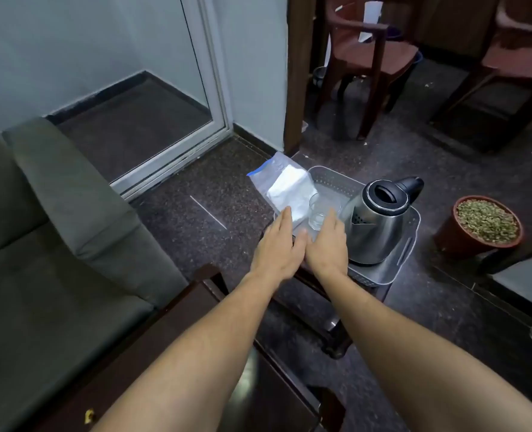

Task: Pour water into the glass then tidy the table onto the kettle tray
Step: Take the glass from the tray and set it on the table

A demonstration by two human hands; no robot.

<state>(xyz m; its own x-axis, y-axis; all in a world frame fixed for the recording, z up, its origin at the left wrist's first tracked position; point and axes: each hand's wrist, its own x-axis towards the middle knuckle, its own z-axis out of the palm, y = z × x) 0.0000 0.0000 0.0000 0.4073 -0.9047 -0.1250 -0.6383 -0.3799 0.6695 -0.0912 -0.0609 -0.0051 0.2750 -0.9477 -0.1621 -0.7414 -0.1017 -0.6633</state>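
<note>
A grey perforated tray (pixel 395 263) sits on a small dark table. On its right half stands a steel kettle (pixel 375 226) with a black lid and handle. A clear glass (pixel 320 212) stands upright on the tray just left of the kettle. A clear zip bag holding something white (pixel 286 185) leans over the tray's far left rim. My left hand (pixel 278 247) lies flat, fingers stretched toward the bag. My right hand (pixel 327 244) is flat beside it, fingers by the glass's near side. Neither hand grips anything.
A grey sofa arm (pixel 80 201) lies to the left. A terracotta pot with pebbles (pixel 486 226) stands right of the tray. Red-brown chairs (pixel 370 51) stand at the back. A glass door (pixel 133 104) is at the far left. The floor is dark speckled stone.
</note>
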